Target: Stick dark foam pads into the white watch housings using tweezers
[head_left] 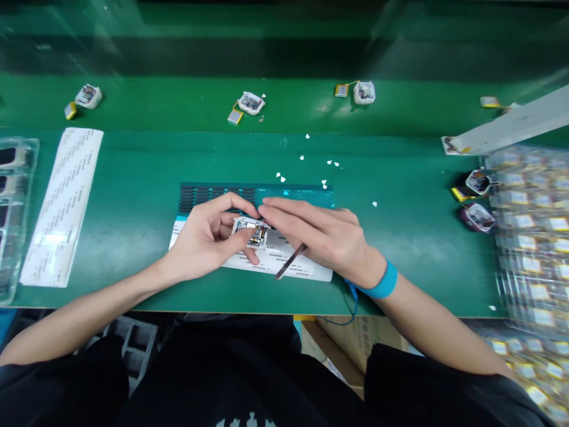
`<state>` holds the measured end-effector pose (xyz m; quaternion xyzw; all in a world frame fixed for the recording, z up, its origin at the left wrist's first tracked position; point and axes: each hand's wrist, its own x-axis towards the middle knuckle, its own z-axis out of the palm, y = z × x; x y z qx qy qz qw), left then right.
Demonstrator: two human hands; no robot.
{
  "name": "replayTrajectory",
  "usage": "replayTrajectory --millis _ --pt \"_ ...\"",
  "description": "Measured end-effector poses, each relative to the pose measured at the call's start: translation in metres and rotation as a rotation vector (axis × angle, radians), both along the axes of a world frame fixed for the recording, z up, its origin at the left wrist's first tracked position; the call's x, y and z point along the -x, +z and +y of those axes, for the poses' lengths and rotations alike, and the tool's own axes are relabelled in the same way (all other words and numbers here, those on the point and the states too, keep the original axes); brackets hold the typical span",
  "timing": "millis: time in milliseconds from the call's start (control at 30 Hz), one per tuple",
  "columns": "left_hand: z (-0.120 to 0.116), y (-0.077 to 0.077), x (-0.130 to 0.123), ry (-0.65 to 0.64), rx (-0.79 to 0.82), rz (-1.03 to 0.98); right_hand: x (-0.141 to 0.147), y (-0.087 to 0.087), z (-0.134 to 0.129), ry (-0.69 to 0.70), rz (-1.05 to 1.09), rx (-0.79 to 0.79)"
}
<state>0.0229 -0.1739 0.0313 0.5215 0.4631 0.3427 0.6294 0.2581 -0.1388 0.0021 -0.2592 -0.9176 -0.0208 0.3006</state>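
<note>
Casing (261, 236), white, small, squarish with rounded corners, open side up, packed with electronics: silvery and dark parts, some gold/orange bits. Fine detail too small to read. Located over middle of bench (413, 255), in front of the wearer, above a white printed sheet (306, 270).

Bench is green, white specks (324, 182) scattered past the hands. Rows of dark strips (213, 193) on the sheet's far side. Green band (178, 101) behind carries more white casings (251, 103), yellow-edged cells (235, 116) beside them. Left: long printed strip (62, 207), clear tray (29, 196) at the edge. Right: two dark casings (476, 218) next to stacked clear trays (500, 284). Cardboard box (377, 341) below bench.

Left hand (207, 240): thumb over the near side, fingers curled behind, narrow hold on casing. Right hand (329, 237): fingers together, closed around slim dark tool (291, 262), fingertips at casing's far right corner. Tool's working tip: can't tell. Blue band (386, 280) on right wrist.
</note>
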Motion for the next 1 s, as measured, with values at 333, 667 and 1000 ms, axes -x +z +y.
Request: replayTrajectory --millis 333,667,1000 --pt "-0.006 -0.010 -0.007 0.103 -0.029 0.001 0.006 0.004 -0.006 0.101 0.010 -0.007" --pt "-0.022 -0.018 -0.016 0.248 -0.200 0.059 0.016 -0.009 -0.024 0.041 0.024 0.083" --pt "-0.019 -0.016 -0.009 0.150 -0.314 0.120 0.029 -0.003 -0.017 0.010 0.457 0.975"
